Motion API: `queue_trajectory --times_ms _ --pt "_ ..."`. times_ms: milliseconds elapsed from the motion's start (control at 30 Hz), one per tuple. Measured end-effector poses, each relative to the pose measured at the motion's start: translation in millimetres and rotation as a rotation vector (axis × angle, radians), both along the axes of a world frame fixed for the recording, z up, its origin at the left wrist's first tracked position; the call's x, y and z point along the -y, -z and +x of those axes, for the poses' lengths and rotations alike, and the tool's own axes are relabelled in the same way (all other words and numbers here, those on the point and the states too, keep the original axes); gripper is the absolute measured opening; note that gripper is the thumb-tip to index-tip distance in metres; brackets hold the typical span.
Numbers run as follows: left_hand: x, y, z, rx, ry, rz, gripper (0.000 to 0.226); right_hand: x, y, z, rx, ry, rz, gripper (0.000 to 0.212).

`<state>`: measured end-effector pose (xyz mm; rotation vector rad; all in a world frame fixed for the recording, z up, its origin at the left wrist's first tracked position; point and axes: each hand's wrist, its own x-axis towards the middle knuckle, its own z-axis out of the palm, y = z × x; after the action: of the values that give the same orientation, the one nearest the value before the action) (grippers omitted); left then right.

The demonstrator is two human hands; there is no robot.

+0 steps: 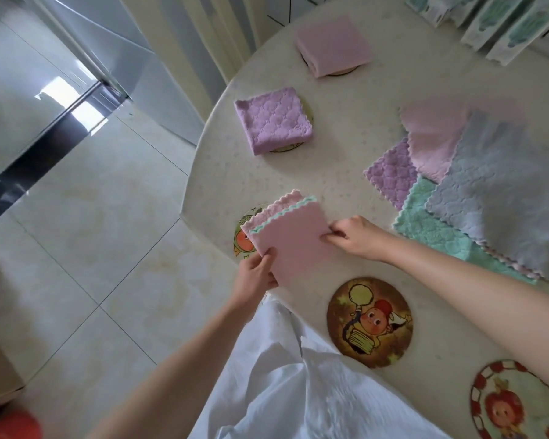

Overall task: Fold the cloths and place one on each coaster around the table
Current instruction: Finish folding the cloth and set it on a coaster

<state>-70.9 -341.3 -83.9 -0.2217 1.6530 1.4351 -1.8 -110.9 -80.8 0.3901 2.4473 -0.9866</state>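
A folded pink cloth with a green scalloped edge [290,236] lies partly over a cartoon coaster [244,240] at the table's near left edge. My left hand [255,275] grips its near corner, and my right hand [354,237] pinches its right edge. A folded purple cloth [273,120] covers a coaster further back, and a folded pink cloth [333,44] covers another at the far side. Two bare coasters lie near me: a brown one [370,321] and a red-rimmed one [514,403]. A pile of unfolded cloths [476,185] is spread at the right.
The round cream table [339,166] has its edge running along the left, with a tiled floor [86,248] beyond it. Patterned packages [501,23] stand at the far right. A white garment [292,384] hangs in front of me.
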Motion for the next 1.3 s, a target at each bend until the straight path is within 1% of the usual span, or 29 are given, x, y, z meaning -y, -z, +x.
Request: queue_trajectory --times_ms 100,200,267,333,400,433,467,533,600,633,733,867,1000,1033,1067,1100,1133,1167,1233,1300 --pt "-1.1 4.1 -11.8 0.155 -0.032 -0.01 0.028 5.7 2.5 -13.9 0.044 0.03 0.089 0.035" --pt "-1.3 4.2 -21.0 0.251 -0.028 0.004 0.029 10.5 3.7 -24.2 0.102 0.067 0.12 0.036" --pt "-1.0 0.4 -25.0 0.285 0.006 0.007 0.028 11.1 1.4 -30.7 0.154 0.067 0.148 0.036" --pt "-1.2 -4.4 -29.8 0.24 0.047 -0.04 0.027 9.6 -1.4 -36.2 0.196 0.075 0.171 0.034" --pt "-2.7 -9.2 -37.6 0.123 0.047 -0.095 0.021 8.3 -4.0 -41.7 0.184 0.106 0.187 0.033" --pt "-3.2 -10.3 -42.7 0.048 0.037 -0.122 0.016 8.0 -4.4 -45.0 0.153 0.15 0.155 0.032" --pt "-3.5 -9.9 -48.6 -0.034 0.033 -0.161 0.013 8.3 -4.9 -48.2 0.113 0.212 0.092 0.029" --pt "-3.3 -6.5 -61.7 -0.175 0.044 -0.24 0.014 10.1 -5.6 -55.7 0.053 0.326 -0.024 0.022" --pt "-3.8 -4.1 -72.8 -0.247 0.067 -0.262 0.016 11.5 -4.1 -62.7 0.026 0.368 -0.032 0.011" --pt "-4.1 -3.6 -77.1 -0.271 0.075 -0.266 0.015 12.2 -2.6 -65.7 0.022 0.378 -0.02 0.009" --pt "-4.9 -0.6 -86.6 -0.334 0.098 -0.3 0.009 14.2 2.7 -71.1 0.031 0.44 0.007 0.017" --pt "-7.5 3.6 -92.6 -0.455 0.167 -0.364 0.009 17.6 8.1 -74.6 0.043 0.47 0.035 0.016" --pt "-6.0 3.3 -91.8 -0.74 0.342 -0.549 0.009 21.5 11.4 -77.7 0.057 0.443 0.134 0.015" --pt "-4.5 4.9 -90.3 -0.85 0.409 -0.595 0.012 23.5 11.2 -77.9 0.062 0.43 0.169 0.014" --pt "-3.4 6.5 -88.1 -1.001 0.485 -0.617 0.017 26.4 10.3 -77.8 0.06 0.412 0.209 0.015" --pt "-2.7 9.1 -85.2 -1.154 0.57 -0.598 0.024 30.0 9.0 -76.9 0.049 0.391 0.253 0.017" --pt "-3.2 10.2 -81.4 -1.288 0.652 -0.528 0.029 34.6 6.3 -74.7 0.024 0.371 0.302 0.019" --pt "-3.7 13.4 -77.0 -1.381 0.74 -0.429 0.032 39.8 4.0 -71.3 -0.015 0.354 0.353 0.022" --pt "-3.6 21.8 -67.3 -1.463 0.936 -0.258 0.037 50.7 -0.7 -59.9 -0.115 0.328 0.443 0.026" --pt "0.4 31.0 -59.4 -1.495 1.054 -0.208 0.04 60.1 -1.9 -44.4 -0.173 0.274 0.538 0.031"
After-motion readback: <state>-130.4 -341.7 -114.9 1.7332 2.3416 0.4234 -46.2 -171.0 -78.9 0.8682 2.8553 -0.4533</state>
